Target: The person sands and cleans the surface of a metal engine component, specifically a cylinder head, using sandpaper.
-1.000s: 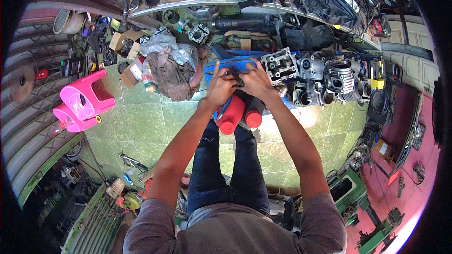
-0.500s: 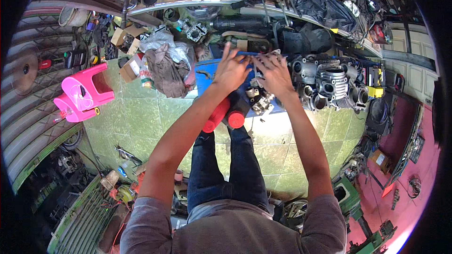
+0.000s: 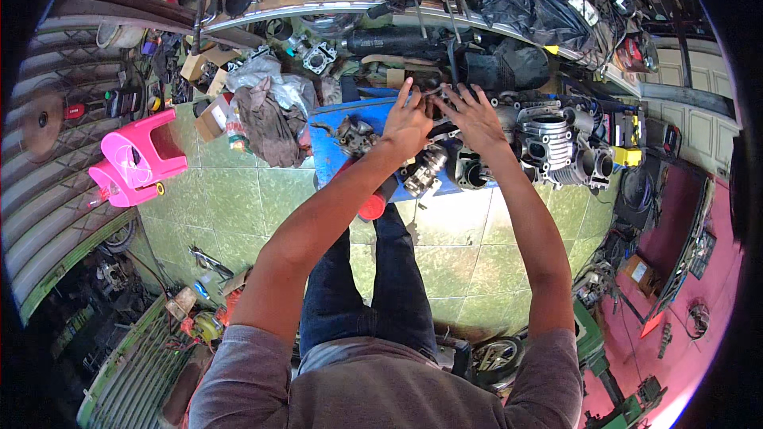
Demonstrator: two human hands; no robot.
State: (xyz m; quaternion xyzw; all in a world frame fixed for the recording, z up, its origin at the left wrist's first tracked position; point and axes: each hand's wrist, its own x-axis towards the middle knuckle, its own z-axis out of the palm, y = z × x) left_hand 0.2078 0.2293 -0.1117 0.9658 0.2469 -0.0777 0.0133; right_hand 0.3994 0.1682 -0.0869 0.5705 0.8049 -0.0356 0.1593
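Note:
Over a blue board (image 3: 324,160), my left hand (image 3: 409,123) has its index finger stretched forward and its other fingers bent around a small dark part that I cannot make out. Beside it my right hand (image 3: 477,119) has its fingers spread, its thumb close to that same part. Below the hands lie a shiny metal engine part (image 3: 424,171) and a cylinder-like casting (image 3: 470,168). A dark metal part (image 3: 354,137) sits left of my left wrist. A dark bottle with a red cap (image 3: 371,207) stands partly behind my left forearm.
Several finned engine cylinders (image 3: 548,139) stand to the right. Grey rags and plastic (image 3: 266,123) lie at left, near a pink stool (image 3: 147,159). A cluttered bench (image 3: 310,0) runs along the far side. Green tiles (image 3: 238,199) cover the floor.
Both hands have shifted slightly right, and the view has moved with them. The dark part at left and the casting below my right hand show more plainly. One red cap is now hidden.

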